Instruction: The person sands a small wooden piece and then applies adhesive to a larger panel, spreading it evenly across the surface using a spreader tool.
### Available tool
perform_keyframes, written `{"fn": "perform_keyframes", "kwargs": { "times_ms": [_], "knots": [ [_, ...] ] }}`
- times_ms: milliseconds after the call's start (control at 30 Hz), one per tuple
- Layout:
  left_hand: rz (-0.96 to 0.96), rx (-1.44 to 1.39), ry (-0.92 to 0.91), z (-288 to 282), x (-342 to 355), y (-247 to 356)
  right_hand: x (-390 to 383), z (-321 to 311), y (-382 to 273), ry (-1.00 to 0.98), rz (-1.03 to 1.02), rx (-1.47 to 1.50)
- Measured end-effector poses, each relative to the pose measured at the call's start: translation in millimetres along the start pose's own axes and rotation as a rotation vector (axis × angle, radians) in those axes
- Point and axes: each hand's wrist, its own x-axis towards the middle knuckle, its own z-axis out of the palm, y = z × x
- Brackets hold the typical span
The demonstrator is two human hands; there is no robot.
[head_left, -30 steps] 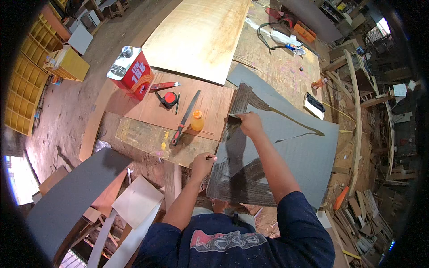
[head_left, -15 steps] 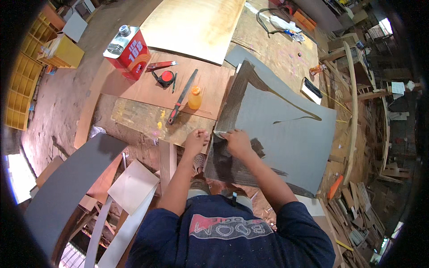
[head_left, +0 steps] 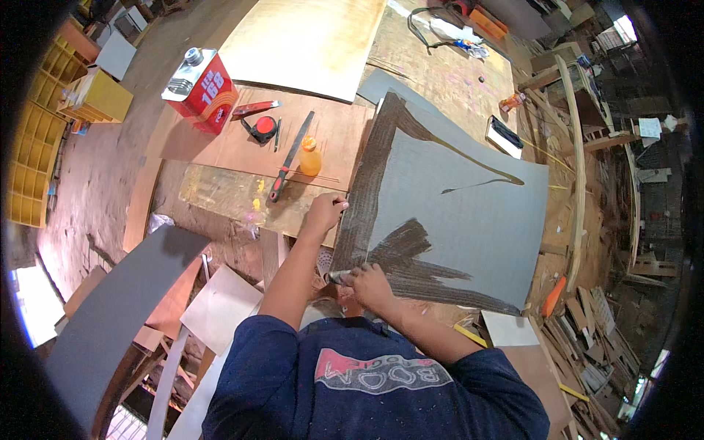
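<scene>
Grey laminate sheet [head_left: 469,220] lies flat on the desk [head_left: 440,73], right of the red glue can [head_left: 202,88]. Dark adhesive covers its left edge, near edge and 1 wedge inward; the centre and right appear bare, so most spreading seems left. Right hand [head_left: 370,284] is closed around a small spreader [head_left: 339,276] at the near-left corner. Left hand [head_left: 325,213], arm extended, grips the sheet's left edge.
</scene>
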Motion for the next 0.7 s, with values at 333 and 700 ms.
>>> {"fn": "perform_keyframes", "kwargs": {
  "times_ms": [333, 700],
  "knots": [
    [-0.092, -0.136, -0.017, 0.8, 1.2, -6.7, 8.5, -92.4, 77.8, 0.100, 0.101, 0.761],
    [-0.066, -0.117, -0.022, 6.4, 4.6, 0.0, 211.6, -148.7, 308.7, 0.575, 0.365, 0.089]
  ]
}}
